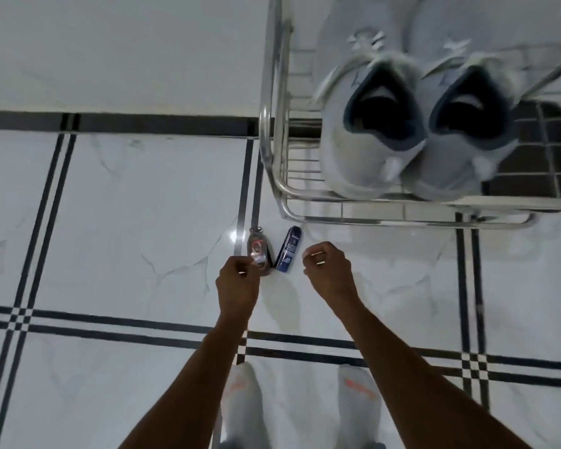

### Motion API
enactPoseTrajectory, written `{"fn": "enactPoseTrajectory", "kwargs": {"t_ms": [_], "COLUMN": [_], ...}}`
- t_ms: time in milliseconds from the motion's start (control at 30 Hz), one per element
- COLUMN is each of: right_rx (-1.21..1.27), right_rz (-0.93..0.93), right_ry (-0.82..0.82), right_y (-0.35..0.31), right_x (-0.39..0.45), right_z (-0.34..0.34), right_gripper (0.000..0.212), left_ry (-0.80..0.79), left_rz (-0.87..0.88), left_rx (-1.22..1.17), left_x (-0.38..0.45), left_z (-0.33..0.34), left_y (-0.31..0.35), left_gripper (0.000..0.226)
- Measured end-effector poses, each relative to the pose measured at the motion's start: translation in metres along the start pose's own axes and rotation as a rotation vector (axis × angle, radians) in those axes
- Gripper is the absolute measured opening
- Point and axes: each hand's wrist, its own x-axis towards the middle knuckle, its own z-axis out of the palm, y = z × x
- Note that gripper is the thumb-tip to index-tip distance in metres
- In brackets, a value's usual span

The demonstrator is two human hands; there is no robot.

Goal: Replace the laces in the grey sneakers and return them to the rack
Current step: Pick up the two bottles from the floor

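Both hands hang over the tiled floor (127, 202), arms reaching fwd from the bottom of the view. Left hand (238, 280) has fingers curled; it overlaps the near end of a clear packet (256, 254) lying on the floor, and looks to pinch it, tho the blur makes that unsure. Right hand (327, 270) is loosely curled, nothing in it, well apart from the left. A dark blue spray can (287, 249) lies betw. the two hands, just beside the packet. Grey sneakers (412, 131), a pair side by side w/ openings up, sit on the metal rack (305, 202), beyond the right hand and apart from both. Two feet in pale socks (243, 406) stand below the arms.
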Motion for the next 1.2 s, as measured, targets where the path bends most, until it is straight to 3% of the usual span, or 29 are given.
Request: {"fn": "enactPoseTrajectory", "kwargs": {"t_ms": [167, 300, 433, 567, 667, 800, 967, 1200], "right_rx": [-0.078, -0.087, -0.154, -0.172, -0.126, -0.010, 0.054, 0.140], "right_rz": [0.050, 0.106, 0.113, 0.062, 0.010, -0.066, -0.253, -0.481], "right_ry": [0.007, 0.087, 0.085, -0.072, -0.145, -0.165, -0.141, -0.078], "right_y": [0.046, 0.064, 0.065, 0.042, -0.001, -0.069, -0.190, -0.373], "right_x": [0.077, 0.113, 0.115, 0.070, 0.022, -0.031, -0.084, -0.133], "right_z": [0.084, 0.123, 0.127, 0.099, 0.073, 0.046, 0.014, -0.023], "right_gripper": [0.044, 0.062, 0.050, 0.040, 0.035, 0.031, 0.033, 0.035], "left_ry": [-0.035, -0.057, -0.068, -0.001, 0.028, 0.084, 0.120, 0.139], "left_rz": [-0.033, -0.016, -0.008, -0.092, -0.099, -0.036, 0.051, 0.203], "left_rx": [0.104, 0.182, 0.153, 0.016, -0.042, -0.081, -0.159, -0.273], "left_x": [0.089, 0.130, 0.129, 0.086, 0.050, 0.007, -0.039, -0.069], "left_z": [0.042, 0.067, 0.058, 0.016, -0.028, -0.089, -0.173, -0.290], "left_y": [-0.050, -0.072, -0.067, -0.041, -0.009, 0.050, 0.146, 0.285], "left_gripper": [0.063, 0.075, 0.029, 0.043, 0.052, 0.045, 0.027, 0.030]}}
